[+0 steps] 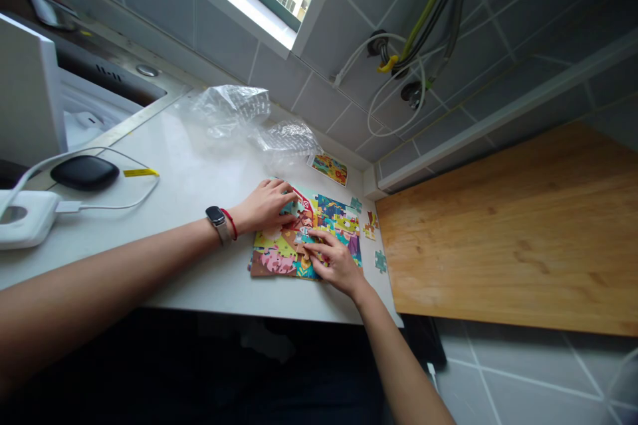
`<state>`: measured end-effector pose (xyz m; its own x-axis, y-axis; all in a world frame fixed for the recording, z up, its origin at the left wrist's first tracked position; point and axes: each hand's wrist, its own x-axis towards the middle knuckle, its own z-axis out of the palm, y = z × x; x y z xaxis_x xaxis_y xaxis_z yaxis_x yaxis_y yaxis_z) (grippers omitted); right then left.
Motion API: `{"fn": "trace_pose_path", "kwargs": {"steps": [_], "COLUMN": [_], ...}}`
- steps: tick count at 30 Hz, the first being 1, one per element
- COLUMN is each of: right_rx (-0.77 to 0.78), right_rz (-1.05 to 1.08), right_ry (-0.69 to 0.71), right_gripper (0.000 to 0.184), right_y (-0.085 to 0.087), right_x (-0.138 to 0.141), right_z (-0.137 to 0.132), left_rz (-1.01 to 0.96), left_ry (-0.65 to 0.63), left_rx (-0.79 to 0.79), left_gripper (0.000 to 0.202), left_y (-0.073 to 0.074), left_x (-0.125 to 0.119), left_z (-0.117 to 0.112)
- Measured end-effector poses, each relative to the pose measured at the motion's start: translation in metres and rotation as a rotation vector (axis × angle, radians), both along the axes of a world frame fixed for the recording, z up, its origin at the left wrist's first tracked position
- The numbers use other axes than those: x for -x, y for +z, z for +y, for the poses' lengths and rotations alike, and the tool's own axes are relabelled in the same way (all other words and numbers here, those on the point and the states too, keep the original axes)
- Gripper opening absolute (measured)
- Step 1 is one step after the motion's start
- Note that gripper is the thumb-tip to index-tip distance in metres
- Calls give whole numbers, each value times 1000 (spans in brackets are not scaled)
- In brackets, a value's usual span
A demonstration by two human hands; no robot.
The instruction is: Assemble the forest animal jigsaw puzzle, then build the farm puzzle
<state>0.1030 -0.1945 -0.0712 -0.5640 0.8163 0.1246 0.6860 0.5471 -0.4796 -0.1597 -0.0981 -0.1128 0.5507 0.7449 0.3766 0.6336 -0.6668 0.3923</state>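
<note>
A colourful jigsaw puzzle [272,262], largely joined, lies near the front edge of the white counter. My left hand [269,206] rests over its upper left part, with thumb and fingers closed around a teal puzzle piece [294,208]. From the right, my right hand [336,260] reaches over the middle of the picture. Its fingertips are on a small puzzle piece [302,238], partly hidden by the fingers. Loose puzzle pieces lie to the right: a teal one [380,261], a multicoloured one [369,232] and another teal one [355,204]. Behind the puzzle is a small picture card [329,169].
Crumpled clear plastic wrap [234,109] lies at the back of the counter [199,285]. To the left are a black rounded device [84,172], a white charger [27,218] with its cable, and a sink [144,103]. A wooden board [498,239] borders the right side.
</note>
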Motion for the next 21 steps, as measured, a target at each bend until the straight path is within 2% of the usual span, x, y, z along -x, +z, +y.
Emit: {"fn": "trace_pose_path", "kwargs": {"steps": [7,11,14,17,21], "right_rx": [-22,-57,-76,-108,-134], "right_rz": [-51,-92,-152,-217,-264], "right_ry": [9,36,79,114,115], "right_gripper": [39,43,53,66,63], "right_y": [-6,-9,-7,-4,-3], "right_x": [-2,-7,-9,-7,-2], "right_z": [0,-2,-2,-2,-5], "left_rz": [-21,-35,-22,-24,-33], "left_ry": [43,25,3,-40,-77], "left_rx": [14,5,-17,-61,-73], "left_gripper": [37,46,51,45,40], "left_y": [-2,-4,-4,-5,-4], "left_x": [3,2,2,1,0], "left_z": [2,3,4,5,4]}}
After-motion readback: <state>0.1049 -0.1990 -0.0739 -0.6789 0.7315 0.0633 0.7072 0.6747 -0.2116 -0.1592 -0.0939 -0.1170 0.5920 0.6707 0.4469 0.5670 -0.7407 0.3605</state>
